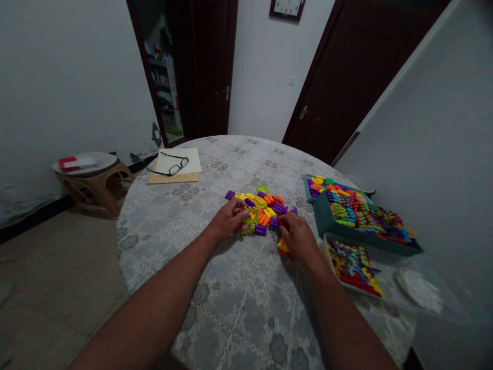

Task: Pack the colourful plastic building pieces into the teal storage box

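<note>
The left hand (228, 222) has its grip pinched together on the near-left edge of the pile of blocks (265, 205). The right hand (299, 237) lies cupped over the pile's right edge, so I cannot tell how its grip stands. Flanking the pile likely steadies it mid-counter (231, 298). The teal box (321, 218) of more blocks sits just to the right, probably for easy reach.
</note>
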Demonstrator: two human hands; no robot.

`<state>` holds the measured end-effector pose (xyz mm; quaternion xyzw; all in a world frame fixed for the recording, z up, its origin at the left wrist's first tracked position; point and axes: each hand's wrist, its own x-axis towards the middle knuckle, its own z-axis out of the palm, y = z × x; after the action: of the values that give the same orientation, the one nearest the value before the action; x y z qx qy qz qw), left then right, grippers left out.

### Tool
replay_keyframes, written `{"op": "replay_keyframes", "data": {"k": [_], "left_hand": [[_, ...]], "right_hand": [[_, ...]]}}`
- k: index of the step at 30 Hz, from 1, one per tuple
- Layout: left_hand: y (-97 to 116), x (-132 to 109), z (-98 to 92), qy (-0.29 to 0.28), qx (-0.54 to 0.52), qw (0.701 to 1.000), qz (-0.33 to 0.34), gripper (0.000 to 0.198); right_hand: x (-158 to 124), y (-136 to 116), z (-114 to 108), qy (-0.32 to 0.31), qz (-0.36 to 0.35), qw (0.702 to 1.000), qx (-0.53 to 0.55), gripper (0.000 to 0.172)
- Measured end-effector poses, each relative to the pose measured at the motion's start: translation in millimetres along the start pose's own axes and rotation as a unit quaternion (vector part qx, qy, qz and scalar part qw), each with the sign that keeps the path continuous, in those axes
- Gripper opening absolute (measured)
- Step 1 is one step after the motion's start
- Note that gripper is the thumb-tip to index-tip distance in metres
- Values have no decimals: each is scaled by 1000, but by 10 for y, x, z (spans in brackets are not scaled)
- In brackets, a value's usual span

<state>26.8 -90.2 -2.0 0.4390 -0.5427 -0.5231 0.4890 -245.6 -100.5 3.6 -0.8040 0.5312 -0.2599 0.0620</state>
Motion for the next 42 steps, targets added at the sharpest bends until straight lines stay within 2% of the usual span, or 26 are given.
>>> {"op": "replay_keyframes", "data": {"k": [7, 10, 12, 16, 21, 29, 33, 36, 39, 42], "left_hand": [[-31, 31, -1, 1, 1, 1000, -21, 45], [-42, 33, 2, -4, 3, 1000, -26, 42], [-46, 34, 2, -11, 2, 1000, -26, 41], [-48, 31, 3, -43, -10, 999, -27, 44], [-24, -5, 11, -85, -36, 995, -34, 49], [28, -25, -1, -123, -16, 992, -24, 50], [47, 1, -42, -59, 26, 998, 10, 42], [80, 35, -128, 39, 39, 998, 38, 45], [116, 63, -217, 131, 26, 989, 65, 43], [136, 71, -248, 164, 13, 984, 71, 38]], "right_hand": [[21, -55, -156, 132, 58, 984, 104, 27], [21, -109, -162, 161, 83, 970, 160, 31], [15, -179, -112, 152, 91, 958, 227, 33], [-17, -377, 66, 88, 72, 931, 348, 32], [-50, -520, 197, 76, 26, 949, 304, 27], [-74, -525, 245, 59, 39, 957, 280, 30], [-95, -551, 263, 60, 45, 955, 286, 34], [-105, -550, 267, 78, -33, 974, 212, 33], [-123, -572, 313, 48, -129, 985, 103, 29], [-151, -644, 398, -8, -159, 987, 17, 32]]}}
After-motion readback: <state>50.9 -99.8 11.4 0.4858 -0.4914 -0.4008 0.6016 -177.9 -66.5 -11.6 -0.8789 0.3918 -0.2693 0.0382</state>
